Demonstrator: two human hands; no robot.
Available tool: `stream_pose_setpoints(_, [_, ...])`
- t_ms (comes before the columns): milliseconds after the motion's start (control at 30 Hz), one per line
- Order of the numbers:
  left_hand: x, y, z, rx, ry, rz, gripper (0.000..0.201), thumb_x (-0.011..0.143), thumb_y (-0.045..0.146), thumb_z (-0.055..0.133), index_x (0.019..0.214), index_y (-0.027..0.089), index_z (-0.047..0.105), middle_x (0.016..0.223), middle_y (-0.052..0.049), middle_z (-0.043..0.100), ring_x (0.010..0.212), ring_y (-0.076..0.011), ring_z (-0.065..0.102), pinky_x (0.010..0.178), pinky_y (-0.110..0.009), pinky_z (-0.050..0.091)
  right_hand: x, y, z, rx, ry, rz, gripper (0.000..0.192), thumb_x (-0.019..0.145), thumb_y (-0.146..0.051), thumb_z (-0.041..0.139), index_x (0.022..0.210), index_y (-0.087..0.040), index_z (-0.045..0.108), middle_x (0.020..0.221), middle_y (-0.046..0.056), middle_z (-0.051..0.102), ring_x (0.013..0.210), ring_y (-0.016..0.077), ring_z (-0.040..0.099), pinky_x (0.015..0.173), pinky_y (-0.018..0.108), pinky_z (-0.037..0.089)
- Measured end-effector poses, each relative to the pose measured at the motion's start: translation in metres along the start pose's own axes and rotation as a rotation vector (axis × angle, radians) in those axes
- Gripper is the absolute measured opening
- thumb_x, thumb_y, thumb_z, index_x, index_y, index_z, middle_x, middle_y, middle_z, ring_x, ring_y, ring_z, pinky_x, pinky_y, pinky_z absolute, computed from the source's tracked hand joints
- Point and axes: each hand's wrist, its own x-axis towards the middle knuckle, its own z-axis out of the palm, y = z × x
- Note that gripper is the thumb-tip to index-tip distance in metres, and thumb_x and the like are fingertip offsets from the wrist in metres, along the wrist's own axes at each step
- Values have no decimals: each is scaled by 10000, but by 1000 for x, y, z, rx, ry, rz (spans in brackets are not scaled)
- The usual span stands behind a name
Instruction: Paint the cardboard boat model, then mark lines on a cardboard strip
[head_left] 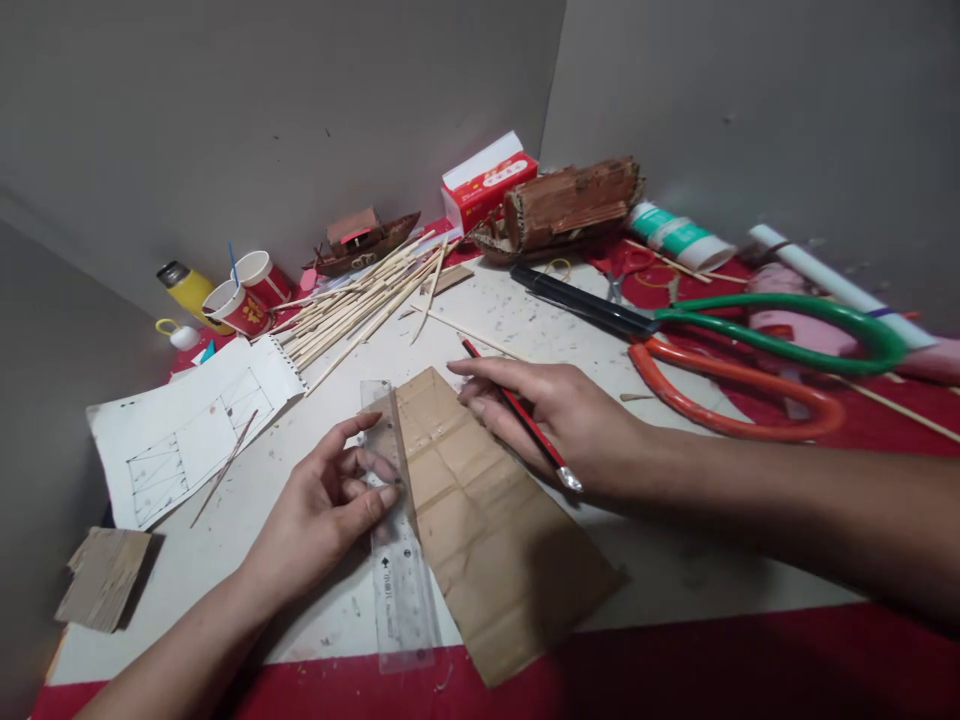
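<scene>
1. Right hand (559, 415): fingers closed around a red pencil (517, 412), tip toward 11 o'clock, fingertips resting on the cardboard sheet (487, 530).
2. Left hand (330, 500): fingers loosely spread, fingertips pressing a clear ruler (397, 560) flat along the cardboard's 9 o'clock edge.
3. Cardboard sheet: table centre.
4. Large scissors (750, 350): 2 o'clock.
5. Stick bundle (360, 300): 11 o'clock.
6. Drawing paper (187, 430): 9 o'clock.

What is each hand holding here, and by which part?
The right hand holds a red pencil around its middle. The left hand grips nothing; its fingertips press a clear ruler onto the cardboard.
</scene>
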Motion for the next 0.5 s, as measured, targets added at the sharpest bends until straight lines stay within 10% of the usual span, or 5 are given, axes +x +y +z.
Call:
stream_pose_setpoints(300, [-2, -3, 1, 515, 116, 171, 534, 906, 400, 629, 1378, 177, 519, 714, 19, 585, 633, -135, 564, 614, -279, 464, -4, 14, 7, -112, -55, -181, 360, 905, -229, 508, 1229, -211, 663, 1074, 86, 751, 950, 225, 709, 826, 358, 567])
stream_pose_setpoints(500, [5, -12, -8, 1044, 255, 580, 595, 892, 429, 631, 1411, 179, 481, 1388, -186, 540, 1282, -319, 517, 1038, -498, 441, -3, 15, 8, -134, -73, -243, 364, 921, -219, 481, 1244, -178, 644, 1070, 121, 744, 952, 244, 706, 805, 371, 571])
